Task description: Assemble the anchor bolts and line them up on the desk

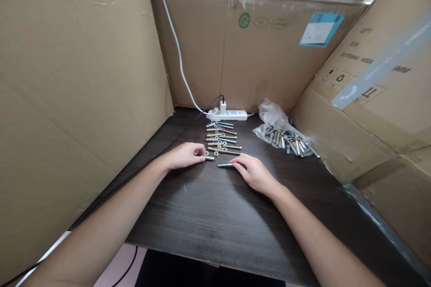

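Observation:
My left hand is closed, thumb and fingers pinching a short silver metal sleeve just above or on the dark table. To the right, my right hand grips a silver bolt whose end points left toward the sleeve; its other end is hidden by my fingers. A small washer and a nut lie close to my left fingertips. Beyond both hands, several bolts and sleeves lie in rows, with nuts and washers between them. A long brownish bolt is the nearest of these.
An open clear plastic bag spills a pile of metal sleeves and bolts at the right. Behind the rows lies a white power strip with a plugged-in charger and cables. Cardboard boxes wall the table on three sides.

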`<state>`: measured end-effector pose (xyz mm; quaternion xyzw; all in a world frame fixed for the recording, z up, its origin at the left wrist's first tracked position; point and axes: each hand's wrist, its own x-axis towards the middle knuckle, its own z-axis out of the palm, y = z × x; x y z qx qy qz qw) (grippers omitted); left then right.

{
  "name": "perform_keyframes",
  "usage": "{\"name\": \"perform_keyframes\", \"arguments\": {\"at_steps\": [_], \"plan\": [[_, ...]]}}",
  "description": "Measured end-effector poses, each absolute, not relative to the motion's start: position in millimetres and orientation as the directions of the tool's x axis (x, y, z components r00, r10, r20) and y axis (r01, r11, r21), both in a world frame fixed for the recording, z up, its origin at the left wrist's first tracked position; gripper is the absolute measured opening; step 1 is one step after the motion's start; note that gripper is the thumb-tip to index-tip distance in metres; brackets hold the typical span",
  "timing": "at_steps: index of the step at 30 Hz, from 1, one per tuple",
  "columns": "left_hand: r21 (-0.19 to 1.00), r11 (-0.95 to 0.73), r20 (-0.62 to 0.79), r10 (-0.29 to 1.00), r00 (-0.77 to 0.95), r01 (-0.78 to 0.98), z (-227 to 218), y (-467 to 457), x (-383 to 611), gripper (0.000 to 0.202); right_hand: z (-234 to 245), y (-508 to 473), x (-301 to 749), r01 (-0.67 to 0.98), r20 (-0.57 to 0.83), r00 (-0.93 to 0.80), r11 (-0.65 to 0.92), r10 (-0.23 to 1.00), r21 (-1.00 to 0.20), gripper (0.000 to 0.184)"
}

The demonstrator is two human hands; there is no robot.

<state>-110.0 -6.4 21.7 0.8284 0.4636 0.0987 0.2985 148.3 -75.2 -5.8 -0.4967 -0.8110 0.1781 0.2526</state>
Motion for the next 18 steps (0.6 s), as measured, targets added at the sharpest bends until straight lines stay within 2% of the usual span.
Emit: {"name": "perform_keyframes", "arguments": {"at_steps": [6,14,18], "plan": [[0.441,-0.437,-0.035,0.865,0.501,0.784,22.7,-11.9,-100.7,0.024,-15.3,-68.2,145.3,0.738,0.298,-0.300,0.419,0.906,-0.529,0.018],[0.396,-0.491,0.040,0.854,0.519,0.776,21.9,-16.3,-96.0,0.020,-16.2,-63.7,140.3,0.723,0.343,-0.257,0.415,0.903,-0.553,0.016],[0.315,-0.593,0.115,0.799,0.590,0.741,22.9,-27.5,-89.5,0.015,-14.4,-64.6,141.0,0.714,0.368,-0.244,0.423,0.897,-0.557,0.017]]}}
